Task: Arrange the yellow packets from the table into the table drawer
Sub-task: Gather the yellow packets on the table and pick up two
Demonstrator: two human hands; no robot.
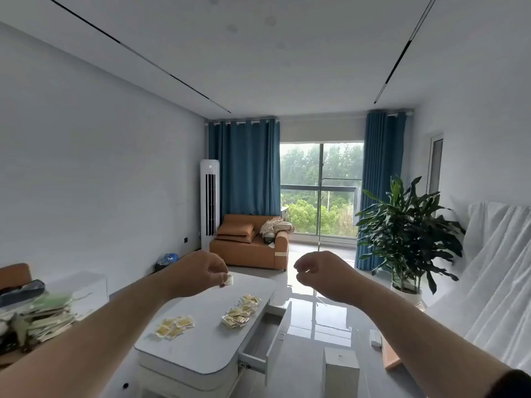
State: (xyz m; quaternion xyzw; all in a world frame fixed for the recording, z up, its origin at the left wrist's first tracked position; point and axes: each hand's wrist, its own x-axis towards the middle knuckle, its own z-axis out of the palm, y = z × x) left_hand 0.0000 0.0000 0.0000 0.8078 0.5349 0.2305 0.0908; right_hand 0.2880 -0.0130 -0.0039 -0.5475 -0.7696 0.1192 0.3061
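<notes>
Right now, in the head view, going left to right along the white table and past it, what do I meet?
First the left cluster of yellow packets → right cluster of yellow packets → open drawer → white box on the floor → potted plant.

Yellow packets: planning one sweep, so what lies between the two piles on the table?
Head view: only bare white tabletop between left pile and right pile.

The table (207, 350) was plain white, with yellow packets (175, 326) on it — beyond it stood an orange sofa (247, 251), plain blue curtains (247, 168) and a dark-green plant (408, 234).
</notes>
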